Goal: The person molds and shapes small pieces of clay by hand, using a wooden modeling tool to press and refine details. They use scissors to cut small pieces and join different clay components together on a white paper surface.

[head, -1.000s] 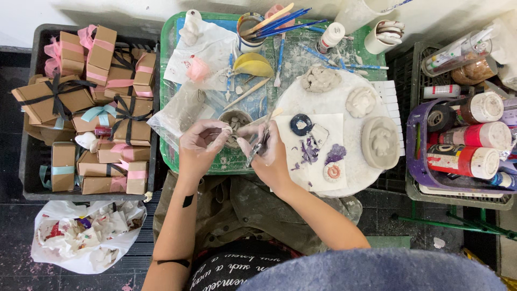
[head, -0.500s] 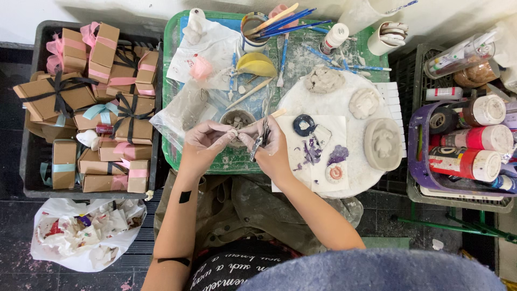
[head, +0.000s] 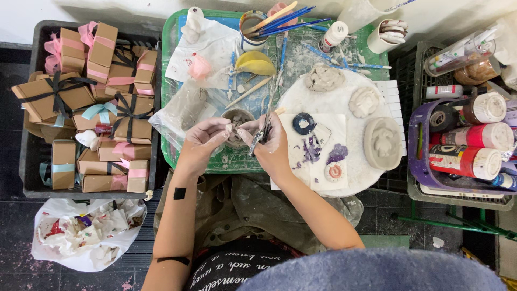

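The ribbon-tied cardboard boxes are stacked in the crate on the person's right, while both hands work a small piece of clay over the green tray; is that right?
Not quite: the head view shows the ribbon-tied cardboard boxes in the crate on the person's left. The rest holds: the left hand and right hand work a small piece of clay over the green tray.

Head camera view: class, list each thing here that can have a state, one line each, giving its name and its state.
Left hand: pinching a small clay piece.
Right hand: grip closed on a thin tool.
Clay piece: held between both hands.
Gift boxes: closed, tied with ribbon.
White plastic bag: open, holding crumpled scraps.
Brush cup: upright, full of brushes.
Paint bottles: capped, lying in the purple basket.
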